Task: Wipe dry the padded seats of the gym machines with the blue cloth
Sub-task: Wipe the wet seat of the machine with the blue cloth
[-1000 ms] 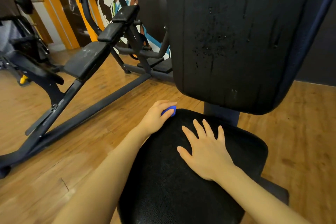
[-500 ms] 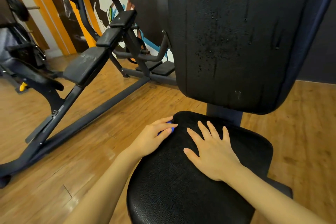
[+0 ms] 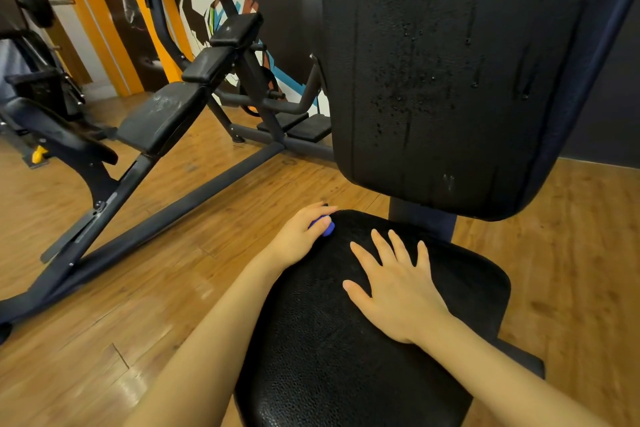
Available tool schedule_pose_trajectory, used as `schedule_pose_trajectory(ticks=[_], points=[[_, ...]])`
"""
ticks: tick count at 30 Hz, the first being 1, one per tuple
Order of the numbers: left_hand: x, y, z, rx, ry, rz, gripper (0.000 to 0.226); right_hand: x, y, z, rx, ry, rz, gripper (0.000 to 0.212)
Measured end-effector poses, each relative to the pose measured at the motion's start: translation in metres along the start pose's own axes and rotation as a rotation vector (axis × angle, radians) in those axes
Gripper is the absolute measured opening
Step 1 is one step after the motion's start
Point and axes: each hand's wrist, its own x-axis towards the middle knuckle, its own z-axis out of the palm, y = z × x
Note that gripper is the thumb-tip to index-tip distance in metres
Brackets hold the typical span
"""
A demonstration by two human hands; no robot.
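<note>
The left hand [image 3: 298, 239] bunches the blue cloth [image 3: 323, 226] at the seat [image 3: 346, 357] edge, centre frame; the right hand [image 3: 394, 288] lies flat with fingers spread, likely steadying.

backrest [image 3: 450, 73] overhanging seat [image 3: 346, 357] rear, open floor [image 3: 138, 305] left, machine frame [image 3: 166, 215] beyond

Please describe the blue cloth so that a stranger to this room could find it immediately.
Start at the large black backrest and drop to the black seat below it. At the seat's far left edge, the left hand holds the blue cloth bunched up. It is the only blue thing among the black pads.
</note>
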Motion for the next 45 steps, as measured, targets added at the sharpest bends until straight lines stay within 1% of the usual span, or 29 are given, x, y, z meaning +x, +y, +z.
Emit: schedule_pose_trajectory(ticks=[2, 3, 8, 12, 15, 18, 21, 25, 30, 35, 40, 45], points=[[-0.004, -0.003, -0.001, -0.044, -0.019, -0.033, 0.036, 0.000, 0.000, -0.002, -0.010, -0.006, 0.001, 0.070], [-0.011, -0.005, -0.003, -0.063, -0.030, -0.047, 0.036, 0.000, 0.000, -0.002, -0.009, -0.002, -0.001, 0.068], [-0.065, -0.013, -0.014, -0.178, -0.067, -0.076, 0.031, -0.001, -0.001, -0.002, 0.001, 0.012, -0.004, 0.067], [-0.114, -0.024, -0.021, -0.213, -0.055, -0.075, 0.030, -0.002, -0.001, -0.001, -0.005, 0.014, -0.007, 0.067], [-0.134, -0.034, -0.021, -0.199, -0.048, -0.050, 0.032, -0.002, -0.002, 0.000, -0.013, 0.018, -0.007, 0.067], [-0.129, -0.031, -0.021, -0.142, -0.063, -0.024, 0.030, -0.001, -0.002, 0.001, -0.025, 0.017, -0.001, 0.067], [-0.109, -0.020, -0.022, -0.071, -0.080, 0.010, 0.035, -0.001, -0.003, 0.000, -0.032, 0.015, 0.005, 0.067], [-0.085, -0.010, -0.021, 0.016, -0.063, -0.020, 0.037, -0.001, -0.003, -0.001, -0.032, 0.017, 0.003, 0.067], [-0.105, -0.012, -0.017, -0.075, -0.054, -0.065, 0.034, 0.000, -0.002, 0.000, -0.020, 0.027, 0.008, 0.067], [-0.153, -0.020, -0.018, -0.172, 0.021, -0.088, 0.032, -0.001, -0.001, 0.001, -0.007, 0.029, 0.006, 0.067], [-0.205, -0.022, -0.008, -0.283, 0.149, -0.087, 0.036, -0.003, -0.001, 0.001, -0.015, 0.021, -0.002, 0.067], [-0.207, -0.018, -0.003, -0.306, 0.218, -0.100, 0.033, -0.002, -0.001, 0.002, -0.024, 0.019, -0.002, 0.066]])
